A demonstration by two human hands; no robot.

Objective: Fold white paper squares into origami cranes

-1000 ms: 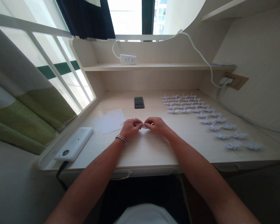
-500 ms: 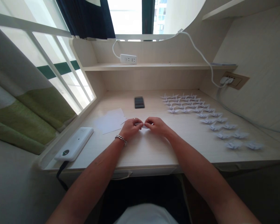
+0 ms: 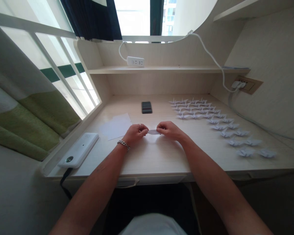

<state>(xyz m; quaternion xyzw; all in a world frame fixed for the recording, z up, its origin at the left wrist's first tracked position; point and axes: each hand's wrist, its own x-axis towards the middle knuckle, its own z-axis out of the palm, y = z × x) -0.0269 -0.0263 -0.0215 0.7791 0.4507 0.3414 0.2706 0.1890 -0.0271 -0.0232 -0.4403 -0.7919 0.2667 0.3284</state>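
Note:
Between my hands is a small folded piece of white paper [image 3: 153, 132], stretched sideways just above the desk. My left hand [image 3: 136, 133], with a ring and a chain bracelet at the wrist, pinches its left end. Its right end sits in the closed fingertips of my right hand [image 3: 171, 130]. The fingers cover both ends, so the exact fold is hard to make out. Flat white paper sheets [image 3: 116, 126] lie by my left hand. Folded white paper cranes [image 3: 209, 116] stand in rows on the right of the desk.
A dark flat square object [image 3: 146, 107] lies behind my hands. At the left edge rests a white power bank [image 3: 78, 150] with a black cable. On the shelf [image 3: 161, 68] stands a white power strip [image 3: 135, 61]. A white cord runs to the wall socket [image 3: 247, 85].
My hands have moved apart from each other, and more of the folded paper shows between them. Both still pinch it.

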